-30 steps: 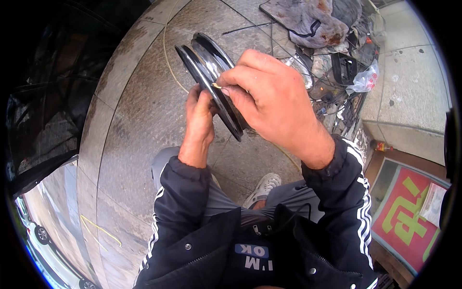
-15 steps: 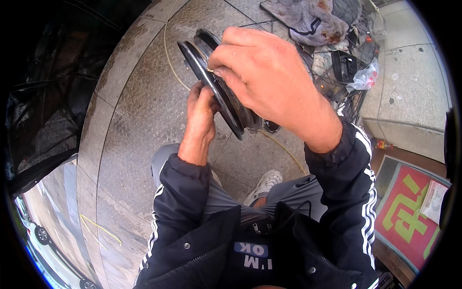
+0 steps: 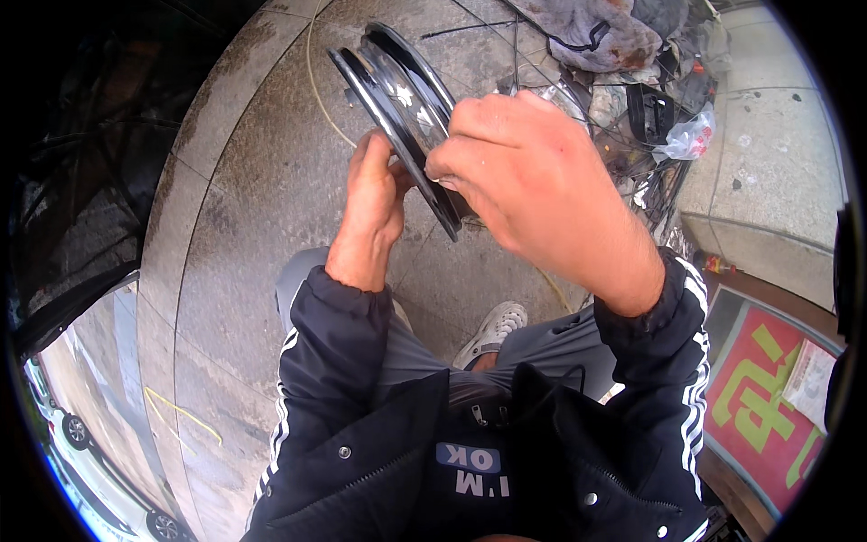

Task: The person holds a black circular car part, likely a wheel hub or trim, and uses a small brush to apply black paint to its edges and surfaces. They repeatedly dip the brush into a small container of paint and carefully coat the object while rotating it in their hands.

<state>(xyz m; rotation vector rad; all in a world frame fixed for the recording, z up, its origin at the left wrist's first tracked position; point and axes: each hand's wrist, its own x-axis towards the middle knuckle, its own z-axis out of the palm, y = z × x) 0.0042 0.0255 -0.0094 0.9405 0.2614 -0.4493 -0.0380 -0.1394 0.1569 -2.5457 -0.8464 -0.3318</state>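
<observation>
A glossy black wheel rim (image 3: 377, 104), with two raised edges and a groove between, is held tilted above the pavement. Pale patches show inside the groove. My left hand (image 3: 370, 208) grips the rim from the lower left, its fingertips partly hidden behind it. My right hand (image 3: 533, 181) is at the right side of the rim, finger and thumb pinched at the groove; whatever lies between those fingertips is hidden.
Stained grey cloth (image 3: 596, 36), loose cables, a black plastic piece (image 3: 648, 113) and a clear bag (image 3: 686, 135) lie heaped at upper right. Beside them are a concrete step (image 3: 759, 163) and a red-yellow board (image 3: 750, 388). A pale hose (image 3: 316, 99) crosses the pavement. A white car (image 3: 108, 479) shows lower left.
The rim and my left hand sit higher in the picture. My right hand has moved down along the rim, uncovering the groove's upper part. The small pale piece in its fingertips is now hidden.
</observation>
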